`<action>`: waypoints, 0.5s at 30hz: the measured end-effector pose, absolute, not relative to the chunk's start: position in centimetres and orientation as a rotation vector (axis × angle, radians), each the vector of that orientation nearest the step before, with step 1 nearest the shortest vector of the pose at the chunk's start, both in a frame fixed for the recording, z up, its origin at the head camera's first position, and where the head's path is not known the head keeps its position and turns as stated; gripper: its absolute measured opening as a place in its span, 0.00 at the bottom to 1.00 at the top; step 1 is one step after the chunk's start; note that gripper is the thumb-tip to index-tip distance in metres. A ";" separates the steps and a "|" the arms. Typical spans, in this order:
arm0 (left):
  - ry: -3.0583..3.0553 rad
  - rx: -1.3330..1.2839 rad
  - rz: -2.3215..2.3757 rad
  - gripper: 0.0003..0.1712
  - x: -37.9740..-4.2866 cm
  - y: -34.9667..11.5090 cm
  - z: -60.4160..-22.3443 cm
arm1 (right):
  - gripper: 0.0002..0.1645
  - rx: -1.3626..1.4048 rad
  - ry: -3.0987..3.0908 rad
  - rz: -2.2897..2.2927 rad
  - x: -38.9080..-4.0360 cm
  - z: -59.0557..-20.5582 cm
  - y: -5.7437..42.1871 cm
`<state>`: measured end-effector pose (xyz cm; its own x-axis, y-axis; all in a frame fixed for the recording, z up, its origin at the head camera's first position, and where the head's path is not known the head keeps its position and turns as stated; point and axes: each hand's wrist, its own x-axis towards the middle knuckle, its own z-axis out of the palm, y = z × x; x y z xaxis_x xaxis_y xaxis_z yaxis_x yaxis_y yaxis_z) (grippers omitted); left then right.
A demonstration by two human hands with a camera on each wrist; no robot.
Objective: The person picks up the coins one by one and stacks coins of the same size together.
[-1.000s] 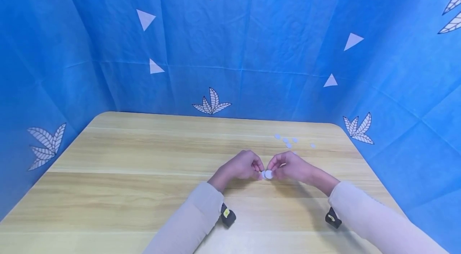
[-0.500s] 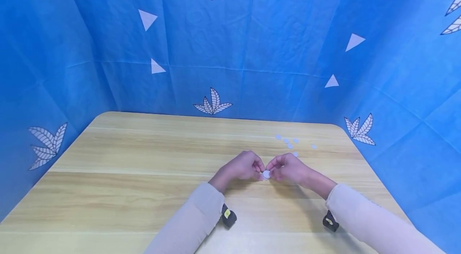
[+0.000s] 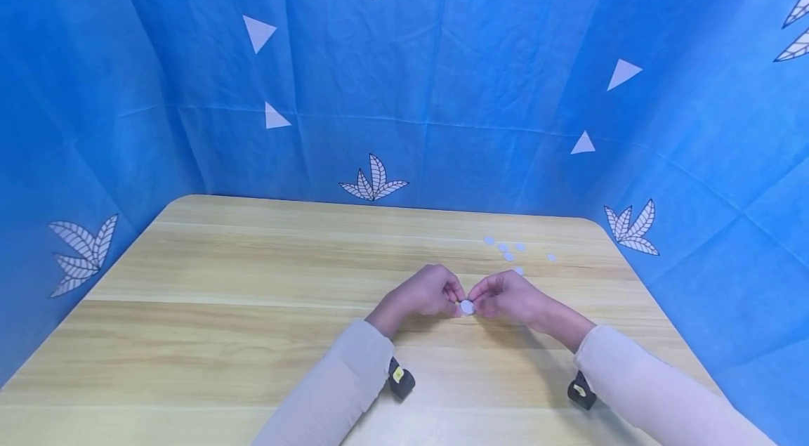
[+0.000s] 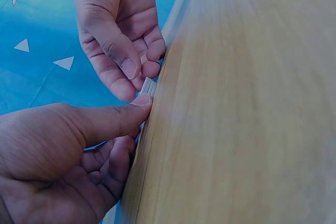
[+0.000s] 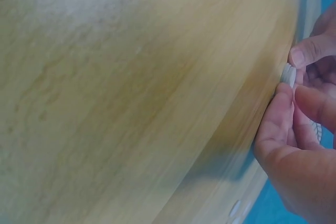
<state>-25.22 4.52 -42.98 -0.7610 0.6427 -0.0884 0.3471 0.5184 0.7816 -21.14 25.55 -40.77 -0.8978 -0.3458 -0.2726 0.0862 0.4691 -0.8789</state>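
Note:
A short stack of white round discs (image 3: 466, 307) is between my two hands on the wooden table; in the left wrist view the stack (image 4: 149, 87) is seen edge-on, several layers thick. My left hand (image 3: 427, 291) pinches it from the left, the thumb pressed against its edge. From the right, the thumb and fingers of my right hand (image 3: 513, 297) hold the opposite edge, also visible in the right wrist view, where the right hand (image 5: 296, 163) is below the stack (image 5: 287, 74). Fingers partly hide the discs' rims.
Several loose white discs lie on the table (image 3: 253, 277) beyond my right hand, among them one disc (image 3: 489, 241) farthest back and another disc (image 3: 551, 258) to the right. A blue patterned cloth (image 3: 493, 81) hangs behind the table and at both sides.
My right hand has shifted slightly left, bringing its disc over the one at the left hand. Two overlapping discs now line up as one stack. The left hand has barely moved.

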 end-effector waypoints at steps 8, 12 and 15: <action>2.390 0.824 1.127 0.08 -25.1 4.3 -43.2 | 0.14 -0.198 2.288 -1.420 -21.2 -40.9 25.5; 2.390 0.835 1.119 0.08 -25.1 4.4 -43.2 | 0.14 -0.183 2.274 -1.427 -21.2 -41.0 25.6; 2.395 0.840 1.111 0.08 -25.2 4.4 -43.2 | 0.13 -0.164 2.270 -1.431 -21.3 -41.0 25.7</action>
<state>-25.24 4.41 -43.19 -0.7542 0.6519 -0.0789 0.3609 0.5119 0.7796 -21.33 25.65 -40.98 -0.8921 -0.3305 -0.3080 0.1354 0.4548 -0.8802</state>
